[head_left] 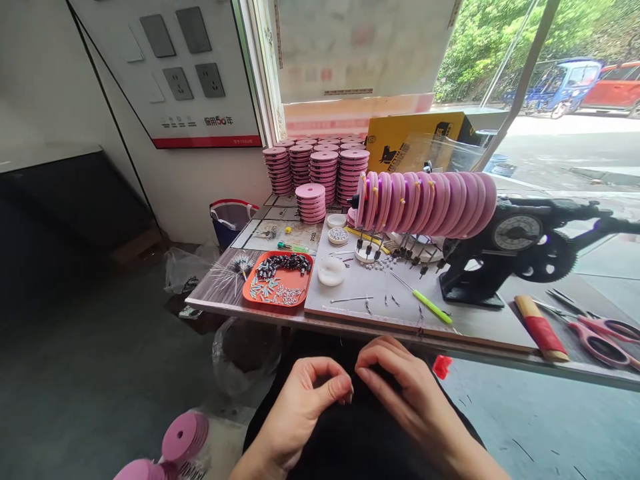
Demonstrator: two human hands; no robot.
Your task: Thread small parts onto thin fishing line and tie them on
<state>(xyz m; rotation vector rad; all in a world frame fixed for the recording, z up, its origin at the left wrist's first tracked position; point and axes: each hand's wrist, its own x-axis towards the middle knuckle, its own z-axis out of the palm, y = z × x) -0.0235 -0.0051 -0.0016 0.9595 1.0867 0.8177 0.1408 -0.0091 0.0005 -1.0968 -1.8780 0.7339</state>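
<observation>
Above my dark-clothed lap, just off the front edge of the table, my left hand point(315, 403) and my right hand point(400, 383) face each other with a small gap between. Thumb and index finger of the left are pinched together; the right is closed in a pinch too. Whatever they hold, if anything, is too fine to make out. Nearest on the white board point(320, 293) lie a lime-handled hook tool point(433, 307), a thin metal rod point(351, 299) and several tiny metal pieces point(393, 300). Behind them, pink foam spools point(425, 203) sit in a row on a black hand-cranked winder point(500, 247), with small weighted ends hanging below.
An orange tray point(245, 290) of small parts stands left of the board. Stacked pink spools point(325, 173) and a yellow box point(415, 133) are at the back. Pink-handled scissors point(600, 343) and a red-wrapped roll point(543, 330) lie right. More pink spools point(183, 437) rest low at left.
</observation>
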